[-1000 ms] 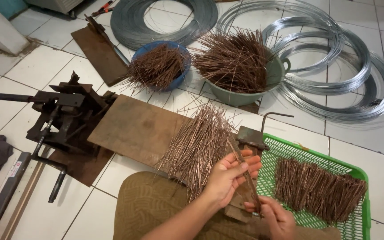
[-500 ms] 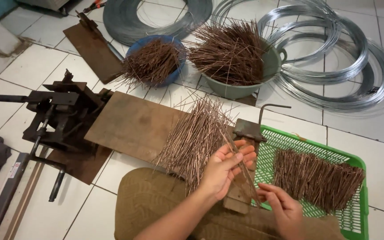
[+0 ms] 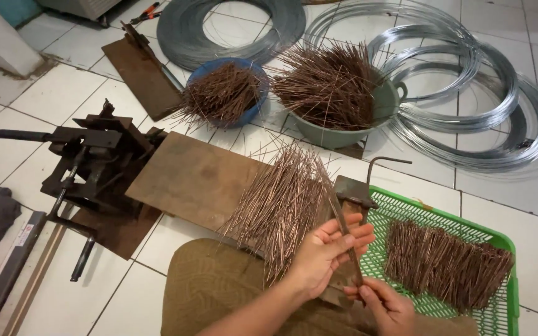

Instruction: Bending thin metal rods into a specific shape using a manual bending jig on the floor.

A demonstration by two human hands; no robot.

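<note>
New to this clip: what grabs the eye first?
Rust-brown wire rods lie everywhere: a loose pile on the brown board at centre, more in the blue bowl and green basin behind, a neat row in the green basket at right. Shiny wire coils lie at the top. At bottom centre, the left hand and right hand hold a few rods.

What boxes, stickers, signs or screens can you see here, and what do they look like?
Small sticker: on the long grey metal bar at the lower left floor; white patch with a red mark, too small to make out.
Packages, signs, screens: none in view; the wire pieces sit loose in the blue bowl, the green-grey basin and the green basket.
</note>
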